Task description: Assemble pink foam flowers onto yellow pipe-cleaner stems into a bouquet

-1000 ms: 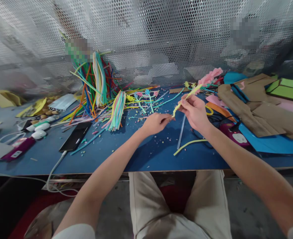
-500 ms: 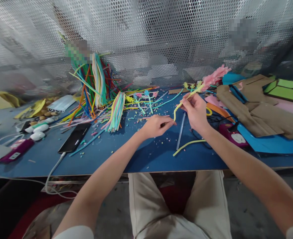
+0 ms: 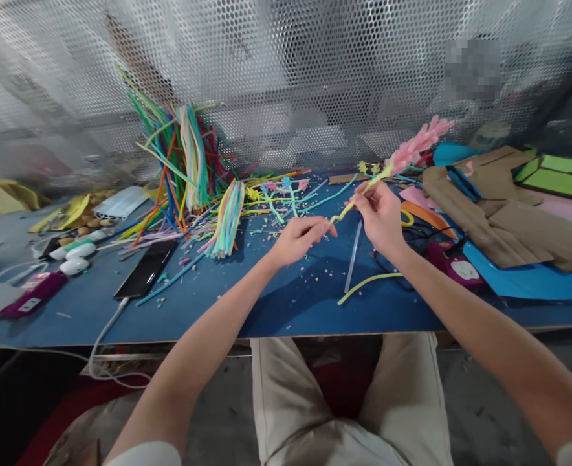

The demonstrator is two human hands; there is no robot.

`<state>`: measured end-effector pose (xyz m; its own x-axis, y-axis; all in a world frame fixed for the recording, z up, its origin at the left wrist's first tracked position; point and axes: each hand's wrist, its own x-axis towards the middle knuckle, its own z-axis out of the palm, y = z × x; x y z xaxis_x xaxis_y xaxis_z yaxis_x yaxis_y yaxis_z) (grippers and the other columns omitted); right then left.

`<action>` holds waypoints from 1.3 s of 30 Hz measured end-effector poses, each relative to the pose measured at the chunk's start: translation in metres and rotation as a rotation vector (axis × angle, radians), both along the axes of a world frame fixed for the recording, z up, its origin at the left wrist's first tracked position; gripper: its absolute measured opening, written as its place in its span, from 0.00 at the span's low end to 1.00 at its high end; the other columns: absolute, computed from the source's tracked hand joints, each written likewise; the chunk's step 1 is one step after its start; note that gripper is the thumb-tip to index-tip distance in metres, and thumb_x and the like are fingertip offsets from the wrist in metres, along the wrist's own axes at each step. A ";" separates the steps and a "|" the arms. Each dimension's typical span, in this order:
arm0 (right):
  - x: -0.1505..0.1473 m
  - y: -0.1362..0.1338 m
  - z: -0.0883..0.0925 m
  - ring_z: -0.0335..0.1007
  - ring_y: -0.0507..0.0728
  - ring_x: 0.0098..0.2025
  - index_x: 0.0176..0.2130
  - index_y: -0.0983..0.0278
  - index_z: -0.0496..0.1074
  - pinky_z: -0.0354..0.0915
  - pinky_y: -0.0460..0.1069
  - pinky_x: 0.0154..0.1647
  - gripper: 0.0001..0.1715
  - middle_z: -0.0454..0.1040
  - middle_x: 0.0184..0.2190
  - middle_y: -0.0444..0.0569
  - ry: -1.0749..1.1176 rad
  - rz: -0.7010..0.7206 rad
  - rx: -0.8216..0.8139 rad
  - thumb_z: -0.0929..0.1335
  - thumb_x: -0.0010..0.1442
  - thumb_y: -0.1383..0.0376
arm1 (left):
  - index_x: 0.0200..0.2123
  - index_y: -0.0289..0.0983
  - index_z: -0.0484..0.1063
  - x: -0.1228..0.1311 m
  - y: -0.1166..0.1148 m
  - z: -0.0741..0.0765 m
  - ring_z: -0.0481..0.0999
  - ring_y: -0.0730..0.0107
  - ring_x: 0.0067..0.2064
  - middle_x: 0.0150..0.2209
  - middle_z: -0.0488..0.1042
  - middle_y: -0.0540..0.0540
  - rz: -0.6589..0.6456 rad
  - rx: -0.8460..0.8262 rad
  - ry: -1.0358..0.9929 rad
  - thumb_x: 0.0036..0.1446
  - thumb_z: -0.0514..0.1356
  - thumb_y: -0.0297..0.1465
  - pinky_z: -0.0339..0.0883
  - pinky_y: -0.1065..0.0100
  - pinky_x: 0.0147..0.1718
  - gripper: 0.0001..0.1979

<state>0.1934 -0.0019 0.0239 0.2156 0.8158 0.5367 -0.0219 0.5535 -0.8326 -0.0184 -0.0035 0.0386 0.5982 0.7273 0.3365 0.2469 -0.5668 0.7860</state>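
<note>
Head view: your left hand [image 3: 305, 238] and right hand [image 3: 379, 213] stand near each other above a blue worktop [image 3: 286, 307], sharing one yellow stem [image 3: 347, 209] tipped with a pink tuft [image 3: 417, 149]. The stem slants up to the right between them; your right thumb and fingers are closed around it partway along, while your left thumb and forefinger pinch its kinked near end. The tuft reaches past your right hand toward the back of the worktop.

Trouble, if it comes, would probably start at that kinked end: a hard pull or tight bend could crease the stem for good, or slip it out of so slight a pinch. A slack hold on the right could let the piece roll, and a swing of the tuft might brush the small yellow flowers [image 3: 376, 168] or cardboard pile [image 3: 497, 210] nearby.

By count: one tufted stem in your hands; one loose yellow length [image 3: 363, 285] and one clear stick [image 3: 352, 257] before you; two pastel bundles, one upright [image 3: 196, 155], one lying [image 3: 230, 220]; one phone [image 3: 146, 268]; one face mask [image 3: 121, 202]; two purple power strips [image 3: 28, 299], one at either side; the scraps are too many to count
</note>
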 end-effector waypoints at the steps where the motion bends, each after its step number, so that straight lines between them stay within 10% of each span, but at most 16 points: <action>1: 0.000 0.000 0.000 0.73 0.55 0.36 0.38 0.56 0.73 0.76 0.54 0.47 0.16 0.71 0.32 0.43 0.027 -0.003 -0.013 0.75 0.58 0.50 | 0.39 0.35 0.81 0.001 -0.001 -0.001 0.60 0.76 0.25 0.23 0.66 0.52 -0.031 0.049 0.093 0.70 0.53 0.46 0.55 0.71 0.28 0.23; 9: -0.007 -0.001 -0.003 0.73 0.52 0.33 0.37 0.58 0.71 0.77 0.56 0.46 0.20 0.70 0.31 0.41 0.193 0.324 -0.245 0.79 0.51 0.54 | 0.47 0.36 0.82 0.007 0.012 -0.020 0.62 0.75 0.25 0.26 0.71 0.50 0.097 0.048 0.312 0.71 0.51 0.46 0.53 0.72 0.27 0.25; 30: -0.005 -0.001 -0.002 0.80 0.54 0.36 0.38 0.60 0.71 0.78 0.55 0.48 0.25 0.81 0.34 0.43 0.158 0.344 -0.261 0.82 0.48 0.55 | 0.47 0.35 0.81 0.002 0.014 -0.016 0.59 0.75 0.26 0.27 0.68 0.52 0.011 -0.014 0.187 0.70 0.52 0.43 0.54 0.70 0.29 0.22; 39: 0.002 -0.007 0.006 0.78 0.53 0.33 0.40 0.60 0.70 0.76 0.53 0.43 0.24 0.79 0.31 0.41 0.081 0.505 -0.262 0.81 0.49 0.58 | 0.33 0.36 0.74 -0.012 0.018 -0.008 0.51 0.77 0.23 0.21 0.54 0.55 -0.162 -0.463 -0.078 0.65 0.60 0.46 0.45 0.70 0.23 0.18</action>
<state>0.1957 -0.0085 0.0302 -0.2031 0.9317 0.3011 -0.2999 0.2336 -0.9249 -0.0306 0.0148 0.0308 0.7017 0.7108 0.0486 0.1147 -0.1800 0.9769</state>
